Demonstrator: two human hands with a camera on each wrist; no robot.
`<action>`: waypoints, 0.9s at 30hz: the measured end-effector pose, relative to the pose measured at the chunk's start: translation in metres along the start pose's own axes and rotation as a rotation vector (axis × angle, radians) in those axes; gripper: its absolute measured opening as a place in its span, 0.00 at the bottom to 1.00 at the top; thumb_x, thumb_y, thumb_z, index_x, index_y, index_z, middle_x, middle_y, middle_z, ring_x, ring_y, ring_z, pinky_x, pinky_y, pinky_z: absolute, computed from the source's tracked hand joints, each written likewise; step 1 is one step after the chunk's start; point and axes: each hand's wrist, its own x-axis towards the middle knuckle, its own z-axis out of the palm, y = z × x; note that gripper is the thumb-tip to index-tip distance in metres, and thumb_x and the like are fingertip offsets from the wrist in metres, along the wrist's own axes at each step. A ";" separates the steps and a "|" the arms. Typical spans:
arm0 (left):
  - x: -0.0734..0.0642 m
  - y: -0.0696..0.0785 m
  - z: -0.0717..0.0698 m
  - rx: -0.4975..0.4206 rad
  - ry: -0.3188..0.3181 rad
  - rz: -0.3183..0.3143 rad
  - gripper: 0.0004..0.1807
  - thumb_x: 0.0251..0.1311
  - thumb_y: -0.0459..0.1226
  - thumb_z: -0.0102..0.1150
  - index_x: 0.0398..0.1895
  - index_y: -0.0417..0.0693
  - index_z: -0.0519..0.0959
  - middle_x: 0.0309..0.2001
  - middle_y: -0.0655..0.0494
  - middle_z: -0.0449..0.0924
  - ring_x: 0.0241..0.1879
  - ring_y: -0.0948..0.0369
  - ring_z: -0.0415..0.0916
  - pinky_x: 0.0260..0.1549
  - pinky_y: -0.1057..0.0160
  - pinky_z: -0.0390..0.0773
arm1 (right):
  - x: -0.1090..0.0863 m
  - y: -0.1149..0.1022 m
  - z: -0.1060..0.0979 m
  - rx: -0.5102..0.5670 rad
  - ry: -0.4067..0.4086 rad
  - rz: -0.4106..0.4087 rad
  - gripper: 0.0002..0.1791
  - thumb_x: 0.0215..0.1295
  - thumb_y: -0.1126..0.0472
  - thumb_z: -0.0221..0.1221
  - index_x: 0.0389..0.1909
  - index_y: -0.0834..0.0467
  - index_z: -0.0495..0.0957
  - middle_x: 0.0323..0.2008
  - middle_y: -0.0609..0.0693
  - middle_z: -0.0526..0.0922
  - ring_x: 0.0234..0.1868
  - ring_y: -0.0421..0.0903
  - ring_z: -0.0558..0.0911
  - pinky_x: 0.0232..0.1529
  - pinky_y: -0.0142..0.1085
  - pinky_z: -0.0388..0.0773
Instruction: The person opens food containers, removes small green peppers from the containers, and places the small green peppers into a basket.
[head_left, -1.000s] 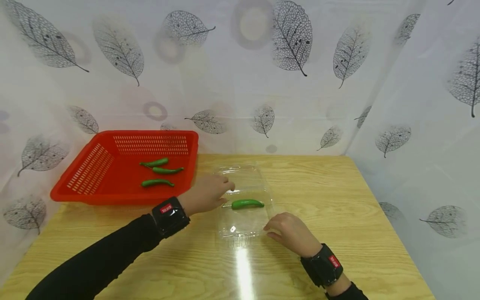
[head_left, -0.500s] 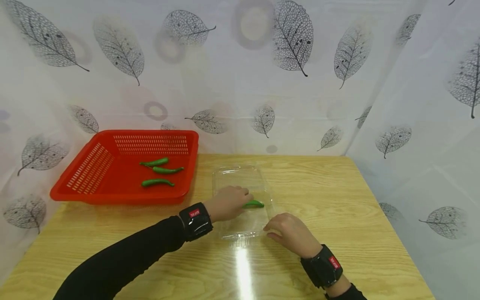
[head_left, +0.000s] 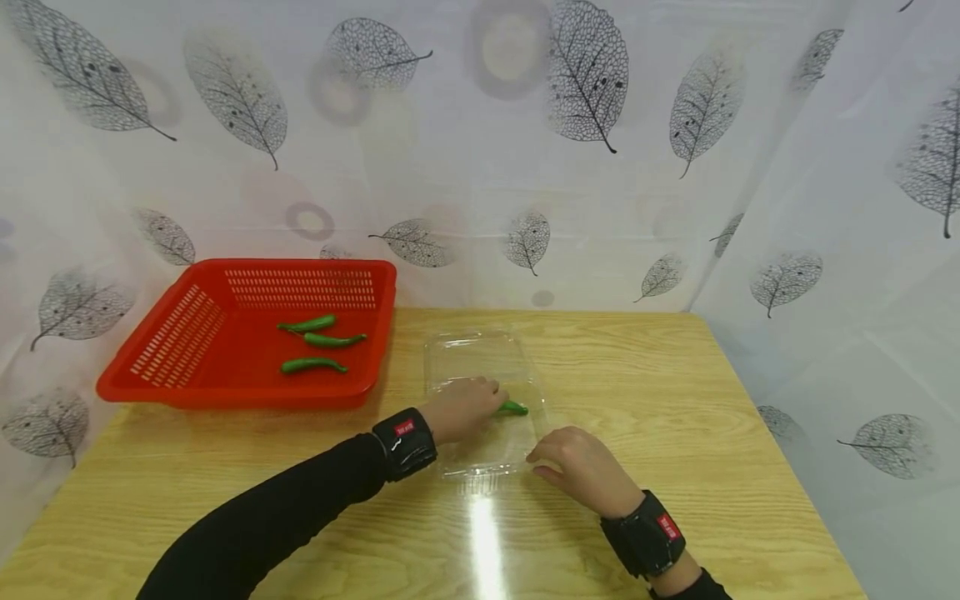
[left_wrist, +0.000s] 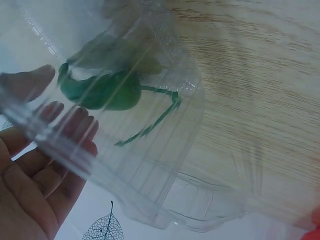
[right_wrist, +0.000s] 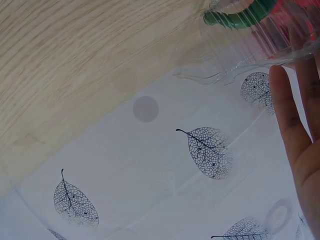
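A clear plastic box [head_left: 491,457] with a hinged lid lies unfolded on the wooden table. In it is one green chili pepper [left_wrist: 112,92], its curved stem showing through the ribbed wall in the left wrist view. Over the pepper's thick end hovers my left hand [head_left: 461,408], leaving just the thin tip visible in the head view. Thumb and fingers of that hand are apart, close beside the pepper; contact is unclear through the plastic. My right hand [head_left: 588,467] holds the box's near right edge between thumb and forefinger; its thumb is out of the right wrist view.
A red plastic basket [head_left: 262,395] stands at the back left, with several-slot sides and three green chili peppers [head_left: 315,365] on its floor. A leaf-patterned cloth [head_left: 480,167] hangs behind the wooden table [head_left: 660,392] and along its right side.
My left hand has moved right from the box's left edge to over the pepper, then barely shifted. The right hand and box have stayed in place.
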 end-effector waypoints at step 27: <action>0.005 0.009 0.011 0.129 0.080 0.016 0.04 0.59 0.34 0.57 0.37 0.48 0.77 0.33 0.57 0.76 0.32 0.62 0.76 0.26 0.68 0.77 | 0.000 0.000 -0.005 -0.020 -0.033 0.036 0.09 0.45 0.62 0.70 0.30 0.53 0.85 0.29 0.42 0.85 0.32 0.37 0.82 0.42 0.35 0.79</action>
